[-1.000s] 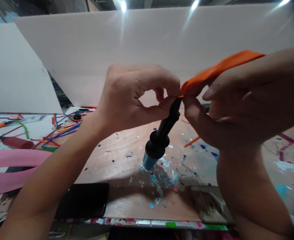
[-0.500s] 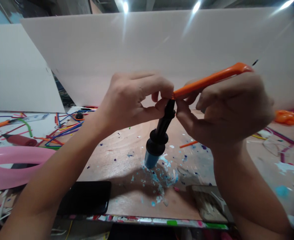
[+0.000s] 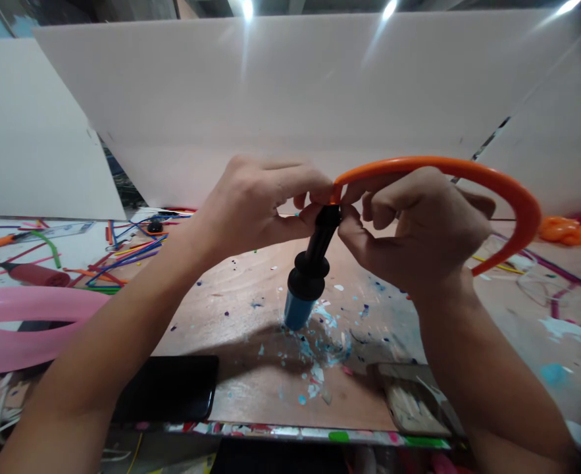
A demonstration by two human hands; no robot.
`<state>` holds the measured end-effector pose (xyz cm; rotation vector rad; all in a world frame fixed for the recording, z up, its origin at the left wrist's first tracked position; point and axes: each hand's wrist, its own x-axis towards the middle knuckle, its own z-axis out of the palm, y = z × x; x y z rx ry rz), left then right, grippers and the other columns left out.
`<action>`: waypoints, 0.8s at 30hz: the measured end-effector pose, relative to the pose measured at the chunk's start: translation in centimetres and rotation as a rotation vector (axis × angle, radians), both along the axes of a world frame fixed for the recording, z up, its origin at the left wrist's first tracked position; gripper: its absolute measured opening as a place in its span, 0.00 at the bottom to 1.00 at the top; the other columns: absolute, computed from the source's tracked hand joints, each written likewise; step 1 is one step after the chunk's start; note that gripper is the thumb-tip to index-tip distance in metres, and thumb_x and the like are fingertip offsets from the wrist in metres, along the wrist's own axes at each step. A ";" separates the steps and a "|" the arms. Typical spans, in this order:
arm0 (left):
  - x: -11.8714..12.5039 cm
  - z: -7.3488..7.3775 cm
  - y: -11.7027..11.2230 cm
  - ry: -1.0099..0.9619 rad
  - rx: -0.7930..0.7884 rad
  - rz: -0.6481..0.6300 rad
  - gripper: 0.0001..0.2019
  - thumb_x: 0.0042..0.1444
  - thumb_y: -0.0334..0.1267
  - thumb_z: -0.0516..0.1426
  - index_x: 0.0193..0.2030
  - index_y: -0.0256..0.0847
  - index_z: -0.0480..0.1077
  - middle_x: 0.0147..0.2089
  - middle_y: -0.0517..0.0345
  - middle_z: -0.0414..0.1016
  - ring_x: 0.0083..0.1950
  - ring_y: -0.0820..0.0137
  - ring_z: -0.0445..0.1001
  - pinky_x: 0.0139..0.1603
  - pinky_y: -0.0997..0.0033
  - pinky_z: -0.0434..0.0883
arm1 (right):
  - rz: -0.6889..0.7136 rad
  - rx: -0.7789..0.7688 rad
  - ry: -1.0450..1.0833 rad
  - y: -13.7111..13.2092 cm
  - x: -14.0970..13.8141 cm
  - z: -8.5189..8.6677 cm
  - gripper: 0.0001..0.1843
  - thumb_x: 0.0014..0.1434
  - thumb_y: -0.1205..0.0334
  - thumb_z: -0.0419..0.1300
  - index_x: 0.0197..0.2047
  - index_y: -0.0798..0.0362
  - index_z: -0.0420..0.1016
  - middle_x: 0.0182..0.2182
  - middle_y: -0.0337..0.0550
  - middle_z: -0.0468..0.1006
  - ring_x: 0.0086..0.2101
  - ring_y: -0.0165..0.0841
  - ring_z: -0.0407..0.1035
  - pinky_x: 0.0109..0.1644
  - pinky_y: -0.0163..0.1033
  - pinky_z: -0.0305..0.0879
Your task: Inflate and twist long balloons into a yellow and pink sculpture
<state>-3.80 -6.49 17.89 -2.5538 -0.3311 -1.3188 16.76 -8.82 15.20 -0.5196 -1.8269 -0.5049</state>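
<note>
A long orange balloon [image 3: 468, 168], partly filled with air, curves over and behind my right hand. Its neck is at the black nozzle of a hand pump [image 3: 310, 273], whose blue lower end rests on the table. My left hand [image 3: 270, 197] pinches the balloon's neck from the left, at the nozzle's tip. From the other side, my right hand [image 3: 408, 220] pinches the same spot with thumb and finger. The fingertips hide how far the neck sits over the nozzle.
A pink inflated balloon [image 3: 33, 289] lies at left, near several uninflated balloons [image 3: 122, 260]. Two phones, one black [image 3: 172, 388] and one in a pale case [image 3: 413, 398], lie at the front edge. White boards [image 3: 295, 99] stand behind. An orange balloon bundle [image 3: 571, 230] is at right.
The orange balloon has grown longer and now arcs past my right wrist. Both hands and the pump's nozzle have shifted slightly down and left.
</note>
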 end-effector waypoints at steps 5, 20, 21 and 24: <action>-0.8 0.4 0.3 0.069 -0.070 -0.001 0.04 0.54 0.36 0.60 0.37 0.46 0.76 0.32 0.62 0.76 0.32 0.74 0.74 0.37 0.75 0.68 | -0.033 0.029 -0.167 -0.2 0.4 1.0 0.16 0.47 0.75 0.60 0.30 0.47 0.59 0.28 0.33 0.75 0.33 0.35 0.75 0.31 0.40 0.66; 5.1 -6.4 2.0 -0.425 -1.386 -0.529 0.29 0.56 0.66 0.51 0.41 0.38 0.68 0.34 0.53 0.75 0.31 0.70 0.76 0.38 0.66 0.75 | 0.349 -0.487 0.245 4.5 -0.3 -0.1 0.08 0.54 0.58 0.64 0.33 0.49 0.68 0.32 0.38 0.76 0.35 0.32 0.72 0.40 0.39 0.70; 5.4 -6.7 1.9 -0.423 -1.402 -0.537 0.28 0.55 0.65 0.54 0.40 0.38 0.68 0.33 0.54 0.75 0.31 0.70 0.75 0.37 0.67 0.75 | 0.427 -0.595 0.324 4.8 -0.3 -0.5 0.10 0.55 0.54 0.64 0.35 0.49 0.70 0.33 0.39 0.76 0.36 0.32 0.72 0.39 0.39 0.70; 6.0 -7.5 1.8 -0.461 -1.397 -0.501 0.23 0.53 0.59 0.60 0.40 0.38 0.66 0.34 0.55 0.72 0.35 0.71 0.73 0.36 0.69 0.74 | 0.637 -0.930 0.485 5.4 -0.7 -1.7 0.21 0.57 0.39 0.59 0.38 0.49 0.73 0.32 0.41 0.77 0.33 0.34 0.74 0.30 0.37 0.70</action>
